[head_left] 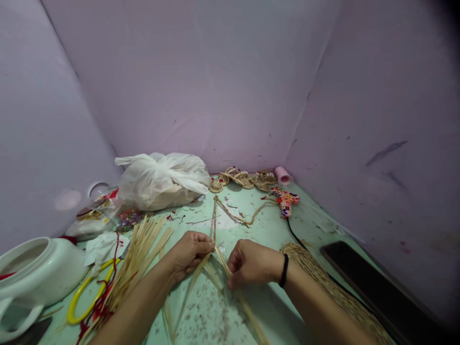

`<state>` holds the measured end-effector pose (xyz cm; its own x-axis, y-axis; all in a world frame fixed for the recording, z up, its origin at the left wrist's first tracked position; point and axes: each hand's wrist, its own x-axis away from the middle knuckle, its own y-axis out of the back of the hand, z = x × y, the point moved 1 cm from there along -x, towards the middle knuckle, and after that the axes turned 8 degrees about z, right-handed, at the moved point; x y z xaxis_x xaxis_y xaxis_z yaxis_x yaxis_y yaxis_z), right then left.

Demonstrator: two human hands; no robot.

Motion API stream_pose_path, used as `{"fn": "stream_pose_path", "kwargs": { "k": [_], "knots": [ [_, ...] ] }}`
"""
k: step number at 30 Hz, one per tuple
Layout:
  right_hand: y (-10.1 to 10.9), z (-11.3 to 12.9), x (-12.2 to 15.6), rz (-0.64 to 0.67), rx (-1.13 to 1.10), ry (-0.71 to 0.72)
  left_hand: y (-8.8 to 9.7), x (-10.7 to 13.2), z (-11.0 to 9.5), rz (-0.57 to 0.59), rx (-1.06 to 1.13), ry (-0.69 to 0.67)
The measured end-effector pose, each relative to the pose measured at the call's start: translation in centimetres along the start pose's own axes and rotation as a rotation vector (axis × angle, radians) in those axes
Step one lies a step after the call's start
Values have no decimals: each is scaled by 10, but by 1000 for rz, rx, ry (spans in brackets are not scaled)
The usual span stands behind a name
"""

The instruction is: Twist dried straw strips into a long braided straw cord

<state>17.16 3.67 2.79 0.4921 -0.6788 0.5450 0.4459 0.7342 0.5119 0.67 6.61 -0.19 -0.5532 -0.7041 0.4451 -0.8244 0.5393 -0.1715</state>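
My left hand (189,254) is closed in a pinch on pale straw strands (201,273) at the near end of a thin braided straw cord (230,214). My right hand (251,263), with a black band on the wrist, is closed in a fist around other strands of the same bundle. The loose strands fan out toward me over the pale green tabletop (215,316). The braided cord runs away from my hands toward the back of the table, then curves to the right.
A bundle of straw strips (138,256), yellow-handled scissors (84,297) and a white jar (34,270) lie at left. A white plastic bag (161,179) sits behind. Small woven straw sandals (244,179), a pink spool (282,176), a decorated glue gun (285,199), coiled braid (323,278) and a dark phone (362,278) are at right.
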Motion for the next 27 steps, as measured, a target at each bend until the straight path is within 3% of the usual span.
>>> {"fn": "stream_pose_path", "kwargs": {
  "k": [3, 8, 13, 16, 19, 21, 22, 24, 25, 27],
  "knots": [
    [5, -3, 1, -34, 5, 0, 0, 0, 0, -5, 9, -5],
    [22, -14, -4, -548, -221, 126, -1, 0, -2, 3, 35, -4],
    [2, -18, -34, -370, -289, 259, -1, 0, -2, -3, 28, -5],
    [-9, -13, -48, -366, -278, 361, 0, 0, -1, 1, 61, -4],
    [3, -11, -48, -359, -444, 329, 1, 0, -1, 9, 82, 0],
    [25, -17, -40, -535, -660, 250, 0, 1, -2, 2, 75, 0],
    [38, -23, -35, -761, -792, 231, 0, 1, -2, -1, 73, 1],
    [61, -36, -24, -1062, -901, 198, 0, 1, -3, -2, 70, 7],
    [69, -42, -19, -1183, -870, 147, 0, 1, -3, -1, 67, 9],
    [75, -49, -13, -1277, -661, 31, 0, 1, -4, 4, 53, 9]
  ]
}}
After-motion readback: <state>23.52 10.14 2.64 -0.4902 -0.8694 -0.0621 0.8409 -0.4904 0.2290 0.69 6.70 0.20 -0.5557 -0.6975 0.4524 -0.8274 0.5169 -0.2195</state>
